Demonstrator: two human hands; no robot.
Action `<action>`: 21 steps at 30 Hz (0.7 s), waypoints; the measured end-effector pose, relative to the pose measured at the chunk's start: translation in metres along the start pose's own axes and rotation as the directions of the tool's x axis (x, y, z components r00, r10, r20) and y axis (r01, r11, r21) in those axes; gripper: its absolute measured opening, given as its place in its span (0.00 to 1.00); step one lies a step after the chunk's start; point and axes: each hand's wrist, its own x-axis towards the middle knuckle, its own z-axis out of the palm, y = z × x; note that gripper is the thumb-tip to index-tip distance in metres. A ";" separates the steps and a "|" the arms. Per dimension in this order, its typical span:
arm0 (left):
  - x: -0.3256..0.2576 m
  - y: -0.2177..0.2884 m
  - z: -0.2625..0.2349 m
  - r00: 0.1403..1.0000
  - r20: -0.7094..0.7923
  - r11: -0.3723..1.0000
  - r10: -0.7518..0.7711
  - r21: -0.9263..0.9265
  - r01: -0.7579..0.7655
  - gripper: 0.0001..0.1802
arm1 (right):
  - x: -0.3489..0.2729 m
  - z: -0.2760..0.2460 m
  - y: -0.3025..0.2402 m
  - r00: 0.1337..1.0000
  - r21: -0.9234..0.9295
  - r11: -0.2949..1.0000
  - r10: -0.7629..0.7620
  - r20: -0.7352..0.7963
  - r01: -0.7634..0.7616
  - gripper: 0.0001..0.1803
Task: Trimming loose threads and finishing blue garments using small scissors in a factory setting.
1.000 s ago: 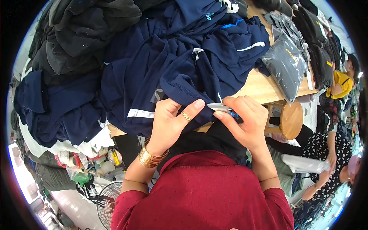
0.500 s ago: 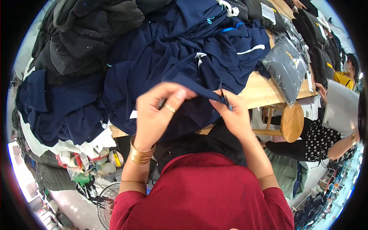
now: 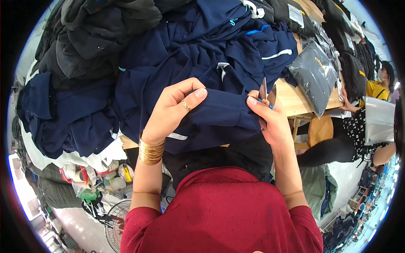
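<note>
A stitched edge of a navy garment (image 3: 225,105) is stretched between my two hands, above the near side of a navy pile. My left hand (image 3: 168,111), with a ring and gold bangles, pinches it between thumb and bent fingers. At the other end of the edge, my right hand (image 3: 276,124) grips the cloth with its thumb on top. Small thread snips (image 3: 263,90) with blue parts are also in my right hand, their metal blades pointing up and away. The fingers under the cloth are partly hidden.
Navy garments (image 3: 173,46) cover the wooden table (image 3: 295,105), with black clothes (image 3: 93,38) heaped at far left. Bagged garments (image 3: 314,71) lie at right. Beyond are a wooden stool (image 3: 319,130) and a person holding clear plastic (image 3: 377,120). A fan (image 3: 116,223) stands at lower left.
My hands have moved apart, pulling the garment's edge out between them. The right hand has shifted right, and the snips' blades now point upward. At right, the other person has changed position.
</note>
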 end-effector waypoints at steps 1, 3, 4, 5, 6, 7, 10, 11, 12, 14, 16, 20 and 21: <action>0.000 0.000 0.000 1.000 -0.019 1.000 0.013 0.007 -0.013 0.10 | -0.001 0.002 -0.001 0.999 -0.009 1.000 0.012 -0.043 -0.013 0.09; -0.002 0.002 -0.002 1.000 -0.018 1.000 0.010 0.018 -0.010 0.10 | -0.003 0.002 -0.002 0.996 -0.017 1.000 0.024 -0.085 -0.026 0.10; -0.002 0.002 -0.003 1.000 -0.016 1.000 0.008 0.029 -0.008 0.10 | -0.003 0.002 -0.002 0.997 -0.026 0.999 0.019 -0.070 -0.021 0.10; -0.002 0.002 -0.003 1.000 -0.016 1.000 0.009 0.030 -0.009 0.10 | -0.003 0.001 -0.003 0.998 -0.035 0.999 0.013 -0.054 -0.015 0.10; -0.002 0.001 -0.003 0.999 -0.030 0.999 0.026 0.039 -0.025 0.10 | -0.003 0.001 -0.003 0.998 -0.035 0.999 0.012 -0.054 -0.014 0.10; -0.002 0.000 -0.003 0.998 -0.043 0.998 0.042 0.049 -0.040 0.10 | -0.003 0.001 -0.003 0.999 -0.035 0.999 0.003 -0.050 -0.005 0.10; -0.003 -0.002 -0.004 0.997 -0.072 0.999 0.033 0.045 -0.030 0.10 | -0.003 0.002 -0.005 0.999 -0.029 1.000 0.004 -0.050 -0.005 0.10; -0.004 -0.002 -0.004 0.997 -0.073 0.999 0.033 0.046 -0.030 0.10 | -0.003 0.002 -0.006 0.998 -0.023 1.000 0.014 -0.054 -0.015 0.10; -0.004 -0.002 -0.004 0.997 -0.074 0.999 0.027 0.031 -0.024 0.10 | -0.003 0.003 -0.007 0.998 -0.023 1.000 0.014 -0.053 -0.015 0.10; -0.004 -0.003 -0.004 0.997 -0.075 1.000 0.019 0.015 -0.018 0.10 | -0.002 0.003 -0.007 0.999 -0.019 1.000 0.017 -0.043 -0.018 0.10; -0.004 -0.003 -0.003 0.997 -0.069 0.999 0.031 -0.019 -0.032 0.10 | -0.001 0.003 -0.007 0.999 -0.016 1.000 0.020 -0.039 -0.021 0.10; -0.002 -0.004 -0.004 0.998 -0.059 1.000 0.027 -0.010 -0.027 0.10 | -0.001 0.003 -0.008 0.998 -0.001 0.999 0.035 -0.050 -0.035 0.10; -0.002 -0.003 -0.003 0.998 -0.056 1.000 0.024 -0.019 -0.025 0.10 | -0.001 0.003 -0.008 0.998 -0.001 0.999 0.034 -0.050 -0.034 0.10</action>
